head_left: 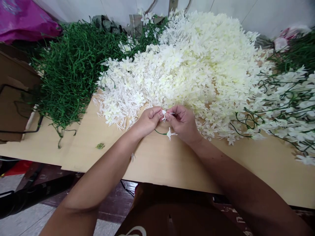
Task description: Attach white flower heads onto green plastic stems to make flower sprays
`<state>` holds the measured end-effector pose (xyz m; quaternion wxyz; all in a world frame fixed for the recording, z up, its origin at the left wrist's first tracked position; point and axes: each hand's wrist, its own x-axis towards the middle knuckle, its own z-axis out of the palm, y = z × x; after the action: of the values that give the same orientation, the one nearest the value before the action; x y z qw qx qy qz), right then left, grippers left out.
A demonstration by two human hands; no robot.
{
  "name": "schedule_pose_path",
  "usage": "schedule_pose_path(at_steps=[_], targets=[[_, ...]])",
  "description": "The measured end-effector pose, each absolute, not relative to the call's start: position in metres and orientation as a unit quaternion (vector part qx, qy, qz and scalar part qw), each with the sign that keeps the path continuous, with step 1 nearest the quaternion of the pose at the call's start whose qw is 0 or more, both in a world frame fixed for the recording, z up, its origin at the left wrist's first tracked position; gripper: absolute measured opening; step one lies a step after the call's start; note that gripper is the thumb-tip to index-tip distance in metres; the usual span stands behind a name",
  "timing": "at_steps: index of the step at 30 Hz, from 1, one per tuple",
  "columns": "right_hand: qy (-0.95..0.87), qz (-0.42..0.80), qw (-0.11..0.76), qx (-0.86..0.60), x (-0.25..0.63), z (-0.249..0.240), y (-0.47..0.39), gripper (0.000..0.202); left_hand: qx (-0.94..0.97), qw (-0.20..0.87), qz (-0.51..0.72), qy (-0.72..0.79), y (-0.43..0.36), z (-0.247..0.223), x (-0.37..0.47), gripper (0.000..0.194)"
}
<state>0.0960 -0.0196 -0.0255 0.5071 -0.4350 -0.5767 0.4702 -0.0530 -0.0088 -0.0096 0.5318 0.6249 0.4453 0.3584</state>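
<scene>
My left hand [150, 120] and my right hand [182, 122] meet above the table's front part. Between their fingertips is a small white artificial flower [164, 113], pinched by the right fingers. A green plastic stem [160, 132] comes out below my left hand, which is closed on it; a second white flower [169, 133] sits on its end. Just behind the hands lies a big heap of loose white and pale yellow flower heads [187, 62]. The join between stem and upper flower is hidden by my fingers.
A pile of green stems [73, 65] lies at the left, beside a cardboard box [17, 95]. Flowers on green stems [292, 111] lie at the right. A purple bag [27, 21] is at the back left. The light wooden tabletop [157, 167] ends near my body.
</scene>
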Motion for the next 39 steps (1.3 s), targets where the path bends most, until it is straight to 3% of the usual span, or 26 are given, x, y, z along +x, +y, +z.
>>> schedule_pose_path(at_steps=[15, 39], targets=[[-0.335, 0.741, 0.458, -0.359, 0.105, -0.013, -0.012, 0.028, 0.686, 0.474, 0.37, 0.409, -0.006, -0.012, -0.052, 0.04], [-0.317, 0.778, 0.434, -0.325, 0.108, -0.014, -0.01, 0.028, 0.679, 0.5, 0.375, 0.386, -0.007, -0.012, -0.051, 0.045]])
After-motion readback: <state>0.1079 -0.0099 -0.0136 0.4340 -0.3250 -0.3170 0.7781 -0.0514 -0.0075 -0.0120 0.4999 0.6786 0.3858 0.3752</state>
